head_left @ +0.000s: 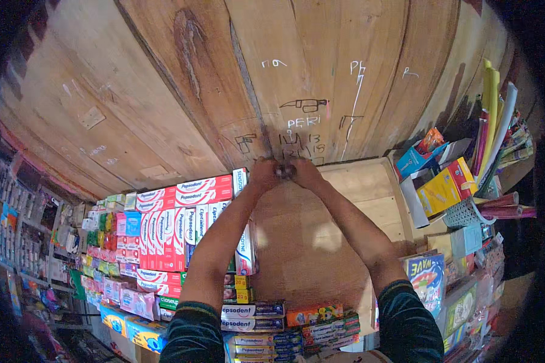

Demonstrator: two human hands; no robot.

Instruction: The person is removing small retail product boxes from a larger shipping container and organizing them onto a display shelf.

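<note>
Both arms reach forward to the far edge of a wooden shelf top (303, 266), against the plank wall. My left hand (263, 174) and my right hand (306, 172) meet there, fingers closed in toward each other. Between them is a small dark object (284, 172), roundish and partly hidden by the fingers; its kind cannot be made out. Just left of my left hand stands a white toothpaste box (240, 180), upright at the end of a row.
Stacked red-and-white toothpaste boxes (162, 239) line the left, with soap packs (140, 302) beyond. More toothpaste boxes (252, 317) lie near me. At right are a yellow carton (439, 192), a woven basket (463, 213) and sachet packs (426, 278). Plank wall (321, 78) rises behind.
</note>
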